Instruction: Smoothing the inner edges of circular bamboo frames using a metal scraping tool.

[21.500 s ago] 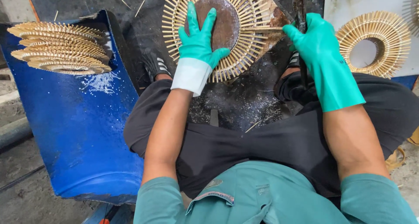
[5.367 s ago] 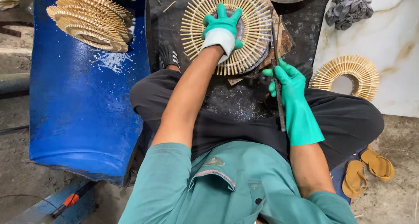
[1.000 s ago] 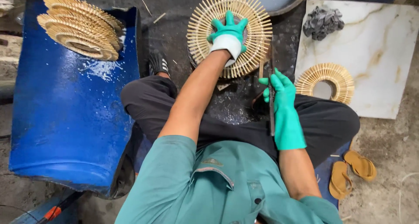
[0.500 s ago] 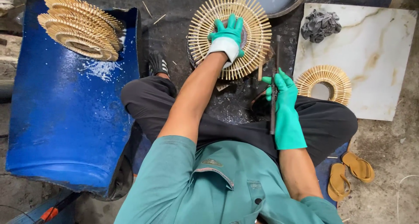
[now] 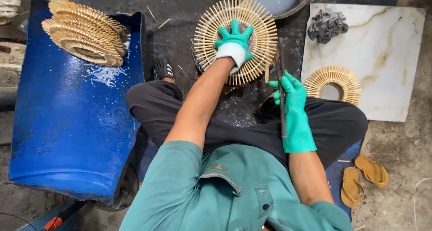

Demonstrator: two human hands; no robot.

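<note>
Now left hand [image 5: 234, 43] fingers splayed on bamboo ring [image 5: 235, 40], right hand [image 5: 292, 98] gripping blade [image 5: 282, 102]

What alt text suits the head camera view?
A seated person's green-gloved left hand presses a round bamboo-stick ring on the dark floor; the green-gloved right hand grips a thin dark rod. Similar rings are stacked on a blue barrel.

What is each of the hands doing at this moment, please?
Left hand: open, fingers spread, pressing flat on the round bamboo-stick ring.
Right hand: closed around a long dark tool.
</note>
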